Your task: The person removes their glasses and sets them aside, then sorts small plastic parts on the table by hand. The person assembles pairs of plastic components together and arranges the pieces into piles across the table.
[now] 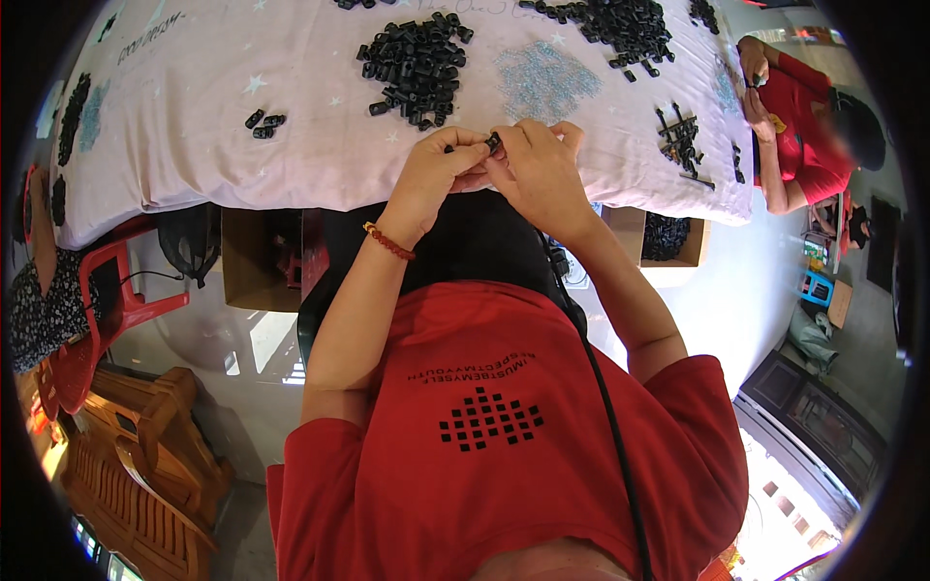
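Note:
My left hand [433,174] and my right hand [539,174] meet over the front edge of the cloth-covered table. Pinched between their fingertips is a small black plastic part [493,143]; its exact kind is too small to tell. A dark bit also shows beside my left fingers, mostly hidden. Just beyond my hands lies a large heap of short black tubular parts [417,68]. Small clear bluish pieces [547,82] are spread to the right of it. A few loose black parts [264,124] sit to the left.
Thin black pieces [683,140] lie near the table's right corner, and another black heap [630,39] is farther back. Cardboard boxes [254,261] stand under the table. A red plastic chair [126,290] is at left. At right, a person in red [809,136] works with both hands.

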Motion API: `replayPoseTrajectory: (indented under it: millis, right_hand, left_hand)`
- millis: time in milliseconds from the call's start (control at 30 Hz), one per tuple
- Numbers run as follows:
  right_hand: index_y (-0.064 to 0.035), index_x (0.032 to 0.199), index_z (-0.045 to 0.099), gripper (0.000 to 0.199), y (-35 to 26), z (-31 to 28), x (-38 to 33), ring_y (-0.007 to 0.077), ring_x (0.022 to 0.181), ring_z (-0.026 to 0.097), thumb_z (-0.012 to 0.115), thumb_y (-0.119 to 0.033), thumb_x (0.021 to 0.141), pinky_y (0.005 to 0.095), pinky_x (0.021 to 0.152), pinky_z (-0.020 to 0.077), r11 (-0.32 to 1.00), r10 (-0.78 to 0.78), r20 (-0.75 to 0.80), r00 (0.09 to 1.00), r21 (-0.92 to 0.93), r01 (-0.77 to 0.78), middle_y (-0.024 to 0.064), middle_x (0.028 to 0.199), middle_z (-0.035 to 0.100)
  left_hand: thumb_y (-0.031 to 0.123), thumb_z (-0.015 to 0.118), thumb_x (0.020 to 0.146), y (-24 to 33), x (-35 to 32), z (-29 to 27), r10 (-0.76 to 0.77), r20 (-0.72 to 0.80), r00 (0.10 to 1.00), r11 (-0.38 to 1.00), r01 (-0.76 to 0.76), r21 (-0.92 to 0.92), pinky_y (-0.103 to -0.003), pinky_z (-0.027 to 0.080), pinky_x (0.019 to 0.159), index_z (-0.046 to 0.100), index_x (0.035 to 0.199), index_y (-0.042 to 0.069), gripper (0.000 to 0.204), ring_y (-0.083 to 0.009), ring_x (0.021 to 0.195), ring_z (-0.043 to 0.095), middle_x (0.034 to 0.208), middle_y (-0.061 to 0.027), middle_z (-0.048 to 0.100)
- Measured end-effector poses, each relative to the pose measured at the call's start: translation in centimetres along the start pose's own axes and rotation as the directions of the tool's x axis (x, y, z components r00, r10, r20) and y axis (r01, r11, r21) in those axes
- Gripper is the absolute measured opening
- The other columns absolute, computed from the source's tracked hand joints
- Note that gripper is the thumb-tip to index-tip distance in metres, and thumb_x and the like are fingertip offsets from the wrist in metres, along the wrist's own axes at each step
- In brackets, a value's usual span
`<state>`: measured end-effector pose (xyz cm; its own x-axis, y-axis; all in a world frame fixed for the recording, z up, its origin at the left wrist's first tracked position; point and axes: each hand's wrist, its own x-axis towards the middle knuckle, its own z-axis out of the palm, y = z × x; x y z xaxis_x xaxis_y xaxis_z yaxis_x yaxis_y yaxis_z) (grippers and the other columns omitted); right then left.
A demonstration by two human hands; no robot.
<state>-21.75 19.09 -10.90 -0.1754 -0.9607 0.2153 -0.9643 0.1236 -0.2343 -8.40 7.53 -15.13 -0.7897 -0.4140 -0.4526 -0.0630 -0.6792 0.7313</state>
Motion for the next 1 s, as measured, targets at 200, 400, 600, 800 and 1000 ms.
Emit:
replayPoseTrajectory:
  millis: [200,400,600,800,1000]
  right_hand:
    - [-0.0085,0.109,0.065,0.026,-0.3,0.2,0.2,0.0241,0.09,0.06,0.069,-0.025,0.089,0.0464,0.092,0.0316,0.998,-0.007,-0.042,0.999,-0.056,0.005,0.0049,0.093,0.062]
    - [-0.0091,0.093,0.062,0.019,0.0,0.1,0.1,0.0254,0.083,0.06,0.068,-0.027,0.089,0.0467,0.09,0.0332,0.998,-0.047,-0.059,0.997,-0.042,0.044,0.0073,0.086,0.06]
    - [-0.0086,0.102,0.066,0.02,0.0,-0.1,0.2,0.0237,0.084,0.06,0.069,-0.023,0.088,0.0451,0.092,0.032,0.998,-0.04,-0.021,0.999,-0.041,0.039,0.0043,0.086,0.061]
    - [-0.009,0.089,0.062,0.014,-0.3,0.2,0.1,0.024,0.081,0.06,0.067,-0.022,0.086,0.047,0.091,0.0331,0.99,-0.126,-0.071,0.99,-0.075,0.12,0.0063,0.08,0.058]
    - [-0.0078,0.104,0.064,0.023,-0.2,-0.7,0.0,0.0228,0.088,0.061,0.069,-0.022,0.087,0.0473,0.097,0.0317,0.997,-0.083,-0.045,0.996,-0.004,0.082,0.0049,0.087,0.061]
  left_hand:
    - [0.017,0.062,0.101,-0.6,0.2,-0.3,0.019,-0.005,1.0,1.0,-0.02,-0.011,-0.03,0.061,0.082,0.064,0.105,0.003,0.015,-0.0136,0.086,0.071,0.096,-0.0059,0.071]
    - [0.015,0.066,0.099,-0.6,0.0,0.0,0.056,-0.018,0.998,0.997,-0.057,-0.049,-0.03,0.062,0.08,0.059,0.111,0.001,0.02,-0.0151,0.086,0.072,0.098,-0.0079,0.07]
    - [0.015,0.068,0.098,-0.8,0.1,-0.2,0.074,0.0,0.997,0.996,-0.074,-0.047,-0.029,0.062,0.078,0.058,0.114,0.0,0.024,-0.0151,0.086,0.071,0.098,-0.0078,0.07]
    - [0.014,0.068,0.098,-0.9,0.0,0.0,0.061,-0.02,0.998,0.998,-0.061,0.017,-0.028,0.061,0.078,0.057,0.119,-0.001,0.028,-0.0133,0.085,0.07,0.099,-0.0063,0.07]
    - [0.013,0.067,0.098,-0.9,-0.1,-0.2,0.114,0.014,0.993,0.993,-0.114,-0.026,-0.028,0.06,0.082,0.055,0.126,-0.002,0.034,-0.0135,0.089,0.07,0.101,-0.0071,0.07]
